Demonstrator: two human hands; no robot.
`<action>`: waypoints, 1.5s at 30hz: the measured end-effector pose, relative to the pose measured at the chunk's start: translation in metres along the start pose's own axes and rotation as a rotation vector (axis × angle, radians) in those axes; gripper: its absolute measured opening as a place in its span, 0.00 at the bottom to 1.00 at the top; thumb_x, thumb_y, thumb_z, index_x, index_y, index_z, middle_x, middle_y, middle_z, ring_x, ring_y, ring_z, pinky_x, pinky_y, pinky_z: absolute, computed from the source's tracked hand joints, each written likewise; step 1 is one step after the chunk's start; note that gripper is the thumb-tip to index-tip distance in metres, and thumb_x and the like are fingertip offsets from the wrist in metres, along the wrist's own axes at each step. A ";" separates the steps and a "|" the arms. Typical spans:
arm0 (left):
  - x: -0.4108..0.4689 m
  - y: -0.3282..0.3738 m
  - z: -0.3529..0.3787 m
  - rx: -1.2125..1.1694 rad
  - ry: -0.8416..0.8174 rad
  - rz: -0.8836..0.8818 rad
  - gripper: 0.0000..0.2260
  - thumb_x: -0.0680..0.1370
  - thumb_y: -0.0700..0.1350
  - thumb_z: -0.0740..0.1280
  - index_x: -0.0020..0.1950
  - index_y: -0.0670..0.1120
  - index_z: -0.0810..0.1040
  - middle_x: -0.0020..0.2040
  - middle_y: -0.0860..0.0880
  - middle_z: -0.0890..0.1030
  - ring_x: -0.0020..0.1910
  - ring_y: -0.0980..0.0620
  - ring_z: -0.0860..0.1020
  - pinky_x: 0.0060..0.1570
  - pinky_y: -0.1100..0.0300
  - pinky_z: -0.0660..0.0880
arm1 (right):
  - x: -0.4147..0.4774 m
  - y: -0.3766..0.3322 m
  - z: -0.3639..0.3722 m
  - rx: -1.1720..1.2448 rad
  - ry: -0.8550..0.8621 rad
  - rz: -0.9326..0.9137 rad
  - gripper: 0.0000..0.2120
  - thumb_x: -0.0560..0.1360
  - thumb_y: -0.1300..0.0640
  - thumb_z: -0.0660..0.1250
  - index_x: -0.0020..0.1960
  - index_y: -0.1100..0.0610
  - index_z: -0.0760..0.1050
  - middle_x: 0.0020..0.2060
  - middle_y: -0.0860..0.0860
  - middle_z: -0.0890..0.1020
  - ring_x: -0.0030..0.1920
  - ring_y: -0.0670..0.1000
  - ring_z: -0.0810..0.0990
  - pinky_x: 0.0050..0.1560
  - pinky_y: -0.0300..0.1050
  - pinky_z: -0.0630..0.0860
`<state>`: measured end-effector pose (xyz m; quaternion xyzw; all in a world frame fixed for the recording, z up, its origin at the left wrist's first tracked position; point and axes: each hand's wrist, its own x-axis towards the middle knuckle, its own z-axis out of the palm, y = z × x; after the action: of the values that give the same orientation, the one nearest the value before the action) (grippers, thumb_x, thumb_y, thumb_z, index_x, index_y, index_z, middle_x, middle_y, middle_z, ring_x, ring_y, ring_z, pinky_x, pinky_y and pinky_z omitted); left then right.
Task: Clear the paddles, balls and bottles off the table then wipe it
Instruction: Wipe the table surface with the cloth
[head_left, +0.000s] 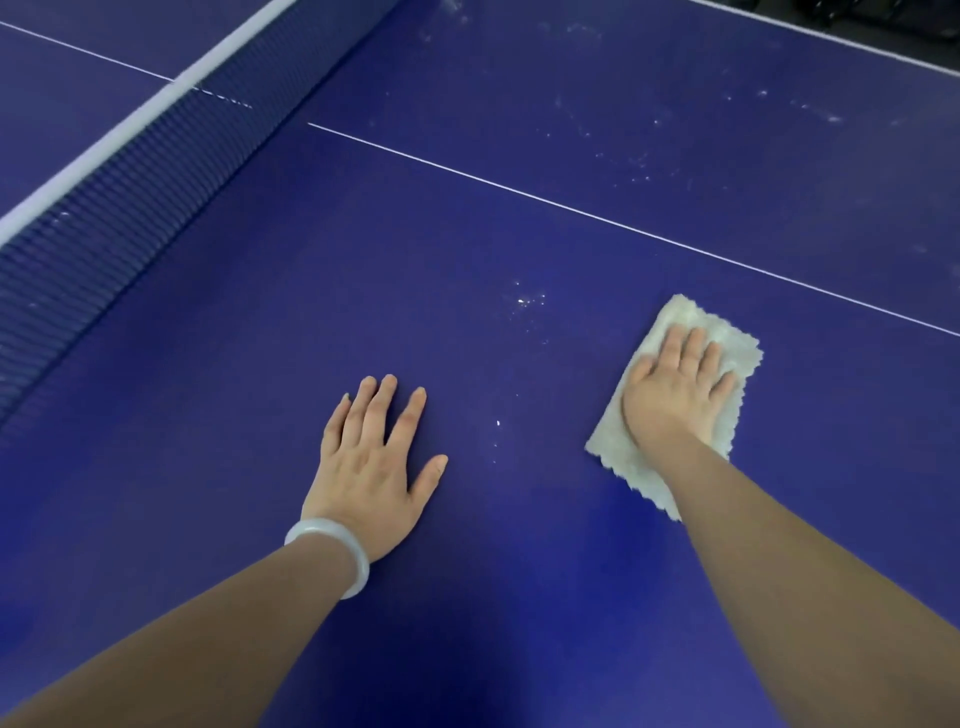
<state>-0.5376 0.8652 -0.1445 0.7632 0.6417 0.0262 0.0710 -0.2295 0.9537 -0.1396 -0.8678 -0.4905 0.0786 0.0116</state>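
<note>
The right hand (675, 387) presses flat, fingers spread, on a soft, light cloth (680, 400) lying on the blue table (519, 597), best driven by palm pressure at its centre, while the left hand (376, 462) rests spread alongside.

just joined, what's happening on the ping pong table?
A person is wiping the dark blue table tennis table. The right hand presses flat on a pale, fluffy rectangular cloth, while the left hand, with a white bangle on its wrist, rests flat on the bare surface. No paddles, balls or bottles are in view. White specks remain between the hands and beyond the thin white centre line, near the net.
</note>
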 end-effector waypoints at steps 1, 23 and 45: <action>0.001 -0.001 0.001 0.004 0.000 -0.003 0.31 0.80 0.63 0.47 0.79 0.49 0.59 0.78 0.42 0.61 0.79 0.43 0.55 0.77 0.46 0.50 | 0.012 -0.019 0.000 0.013 -0.017 -0.023 0.28 0.83 0.49 0.41 0.81 0.54 0.41 0.80 0.53 0.43 0.80 0.56 0.40 0.77 0.61 0.39; 0.001 -0.004 0.001 0.022 -0.047 -0.006 0.30 0.81 0.63 0.48 0.80 0.50 0.55 0.80 0.43 0.57 0.80 0.44 0.51 0.75 0.45 0.51 | 0.067 -0.178 0.000 -0.153 -0.147 -1.094 0.25 0.84 0.49 0.44 0.81 0.45 0.46 0.80 0.44 0.48 0.80 0.49 0.43 0.78 0.52 0.37; 0.002 -0.003 -0.001 0.025 -0.060 -0.015 0.31 0.81 0.63 0.45 0.81 0.49 0.52 0.80 0.43 0.55 0.80 0.44 0.49 0.77 0.46 0.47 | 0.001 -0.013 0.004 -0.160 -0.020 -0.680 0.29 0.79 0.45 0.39 0.80 0.47 0.48 0.80 0.49 0.52 0.80 0.52 0.48 0.78 0.57 0.46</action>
<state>-0.5404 0.8673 -0.1437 0.7597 0.6452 -0.0054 0.0810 -0.2405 0.9606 -0.1423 -0.6522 -0.7562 0.0399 -0.0357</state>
